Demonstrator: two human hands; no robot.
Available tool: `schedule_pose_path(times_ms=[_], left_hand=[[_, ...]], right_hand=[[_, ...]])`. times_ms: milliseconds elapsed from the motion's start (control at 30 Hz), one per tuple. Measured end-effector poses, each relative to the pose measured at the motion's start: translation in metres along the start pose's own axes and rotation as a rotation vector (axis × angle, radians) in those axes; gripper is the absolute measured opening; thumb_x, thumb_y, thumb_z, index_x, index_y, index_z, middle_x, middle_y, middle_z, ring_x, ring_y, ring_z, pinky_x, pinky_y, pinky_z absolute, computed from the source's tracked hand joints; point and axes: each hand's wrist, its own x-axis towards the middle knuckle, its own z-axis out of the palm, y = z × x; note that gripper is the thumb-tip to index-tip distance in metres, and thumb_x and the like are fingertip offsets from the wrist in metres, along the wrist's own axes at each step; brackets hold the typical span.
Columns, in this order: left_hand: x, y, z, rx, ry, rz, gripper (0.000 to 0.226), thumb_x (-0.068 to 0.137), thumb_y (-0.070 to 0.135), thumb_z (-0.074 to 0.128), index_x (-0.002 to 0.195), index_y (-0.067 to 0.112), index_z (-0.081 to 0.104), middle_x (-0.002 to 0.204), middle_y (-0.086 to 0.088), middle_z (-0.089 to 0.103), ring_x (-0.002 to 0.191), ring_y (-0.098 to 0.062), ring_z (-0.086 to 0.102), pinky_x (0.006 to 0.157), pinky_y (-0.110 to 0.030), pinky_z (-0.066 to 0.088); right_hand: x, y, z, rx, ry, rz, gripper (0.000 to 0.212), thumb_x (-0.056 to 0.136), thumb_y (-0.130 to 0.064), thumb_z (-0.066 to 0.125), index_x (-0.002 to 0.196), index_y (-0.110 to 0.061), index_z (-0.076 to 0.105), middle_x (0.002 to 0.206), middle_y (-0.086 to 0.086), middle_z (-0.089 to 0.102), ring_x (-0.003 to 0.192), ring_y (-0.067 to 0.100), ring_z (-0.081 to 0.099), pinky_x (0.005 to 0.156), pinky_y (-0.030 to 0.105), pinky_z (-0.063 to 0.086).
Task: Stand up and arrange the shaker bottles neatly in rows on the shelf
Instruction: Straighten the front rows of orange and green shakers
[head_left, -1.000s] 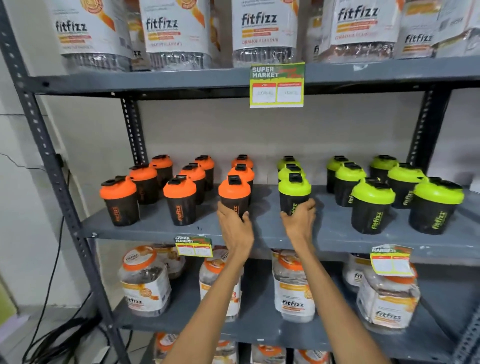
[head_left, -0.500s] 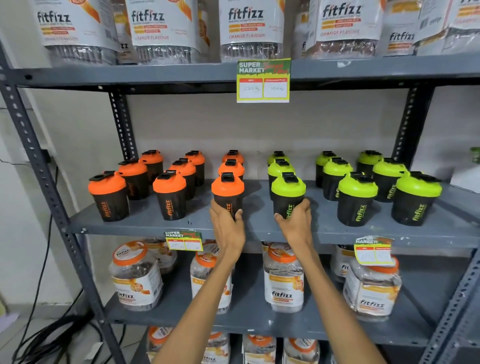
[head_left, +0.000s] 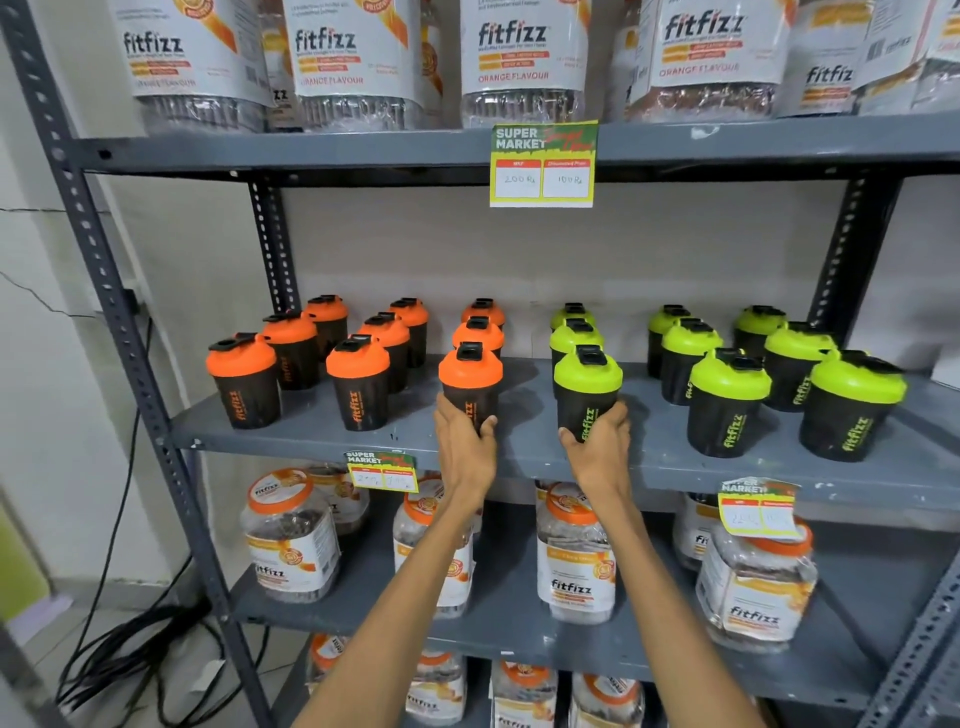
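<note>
Black shaker bottles stand upright in rows on the grey middle shelf (head_left: 322, 434). Several with orange lids (head_left: 358, 384) fill the left half, several with green lids (head_left: 727, 402) fill the right half. My left hand (head_left: 464, 447) grips the base of the front orange-lidded shaker (head_left: 470, 376) in the middle. My right hand (head_left: 600, 449) grips the base of the front green-lidded shaker (head_left: 587, 387) beside it. Both held bottles are upright at the shelf's front, at the head of their rows.
Large fitfizz jars (head_left: 519, 57) line the top shelf, and smaller jars (head_left: 574, 561) sit on the lower shelves. Price tags (head_left: 542, 166) hang from shelf edges. Perforated uprights (head_left: 119, 332) frame the rack. Black cables (head_left: 130, 660) lie on the floor at the left.
The view has shifted slightly. Both hands stay on the same two front shakers, which remain at the shelf front.
</note>
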Motion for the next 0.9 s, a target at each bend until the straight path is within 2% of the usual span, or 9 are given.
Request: schedule_pose_path(times_ms=[100, 200, 300, 433, 567, 667, 733, 833, 900], left_hand=[[-0.002, 0.003, -0.006, -0.021, -0.032, -0.044, 0.089, 0.088, 0.021, 0.069, 0.153, 0.004, 0.011, 0.155, -0.018, 0.032, 0.144, -0.034, 0.031, 0.118, -0.046, 0.030], [-0.016, 0.003, -0.020, -0.045, -0.032, -0.014, 0.097, 0.089, 0.031, 0.068, 0.155, 0.007, 0.002, 0.163, -0.013, 0.018, 0.150, -0.027, 0.019, 0.119, -0.040, 0.021], [-0.034, -0.008, -0.044, -0.034, 0.000, 0.098, 0.086, 0.093, 0.037, 0.062, 0.156, 0.015, 0.008, 0.164, -0.005, 0.017, 0.150, -0.019, 0.017, 0.120, -0.035, 0.019], [-0.032, -0.034, -0.091, 0.002, 0.117, 0.221, 0.065, 0.096, 0.037, 0.056, 0.151, 0.019, 0.025, 0.158, 0.000, 0.030, 0.146, -0.012, 0.026, 0.119, -0.030, 0.024], [0.003, -0.066, -0.147, 0.035, 0.271, 0.269, 0.060, 0.095, 0.032, 0.057, 0.147, 0.015, 0.033, 0.156, -0.006, 0.033, 0.145, -0.018, 0.029, 0.119, -0.037, 0.028], [0.039, -0.096, -0.187, 0.058, 0.375, 0.222, 0.071, 0.093, 0.031, 0.061, 0.151, 0.011, 0.024, 0.159, -0.010, 0.023, 0.147, -0.024, 0.025, 0.118, -0.035, 0.026], [0.066, -0.115, -0.211, 0.084, 0.392, 0.150, 0.083, 0.090, 0.031, 0.064, 0.152, 0.005, 0.016, 0.160, -0.016, 0.019, 0.147, -0.031, 0.023, 0.117, -0.038, 0.026], [0.103, -0.135, -0.234, 0.090, 0.335, 0.055, 0.093, 0.085, 0.027, 0.071, 0.151, -0.003, 0.012, 0.159, -0.023, 0.018, 0.146, -0.039, 0.021, 0.117, -0.046, 0.028], [0.120, -0.142, -0.242, 0.083, 0.274, 0.008, 0.099, 0.083, 0.027, 0.074, 0.151, -0.005, 0.009, 0.160, -0.025, 0.016, 0.148, -0.039, 0.019, 0.118, -0.049, 0.027]], right_hand=[[-0.008, 0.000, -0.008, 0.047, -0.020, 0.010, 0.101, 0.078, -0.018, 0.078, 0.150, -0.002, 0.009, 0.144, 0.026, 0.032, 0.132, 0.043, 0.040, 0.106, 0.046, 0.038], [-0.028, 0.002, -0.010, 0.093, 0.112, -0.080, 0.088, 0.081, -0.018, 0.075, 0.149, -0.006, 0.019, 0.142, 0.020, 0.034, 0.129, 0.039, 0.043, 0.104, 0.043, 0.040], [-0.059, -0.003, 0.001, 0.159, 0.213, -0.233, 0.062, 0.085, -0.016, 0.068, 0.139, -0.011, 0.036, 0.136, 0.011, 0.042, 0.123, 0.027, 0.050, 0.100, 0.032, 0.042], [-0.094, -0.026, 0.037, 0.236, 0.148, -0.335, 0.040, 0.087, -0.014, 0.064, 0.124, -0.015, 0.048, 0.121, 0.003, 0.054, 0.107, 0.016, 0.056, 0.092, 0.040, 0.050], [-0.116, -0.059, 0.083, 0.260, 0.080, -0.354, 0.033, 0.087, -0.016, 0.064, 0.118, -0.021, 0.052, 0.112, 0.001, 0.061, 0.101, 0.016, 0.060, 0.088, 0.039, 0.053], [-0.123, -0.090, 0.126, 0.275, 0.097, -0.328, 0.034, 0.084, -0.015, 0.068, 0.115, -0.018, 0.055, 0.106, 0.003, 0.064, 0.094, 0.018, 0.062, 0.083, 0.042, 0.054], [-0.121, -0.112, 0.155, 0.273, 0.077, -0.276, 0.041, 0.080, -0.013, 0.072, 0.117, -0.014, 0.054, 0.108, 0.008, 0.063, 0.096, 0.021, 0.062, 0.085, 0.046, 0.054], [-0.114, -0.138, 0.191, 0.193, -0.005, -0.207, 0.063, 0.078, -0.018, 0.076, 0.132, -0.008, 0.044, 0.128, 0.015, 0.054, 0.116, 0.027, 0.054, 0.101, 0.037, 0.044], [-0.107, -0.151, 0.206, 0.155, -0.031, -0.152, 0.077, 0.077, -0.019, 0.078, 0.139, -0.003, 0.036, 0.138, 0.019, 0.044, 0.128, 0.032, 0.046, 0.104, 0.036, 0.036]])
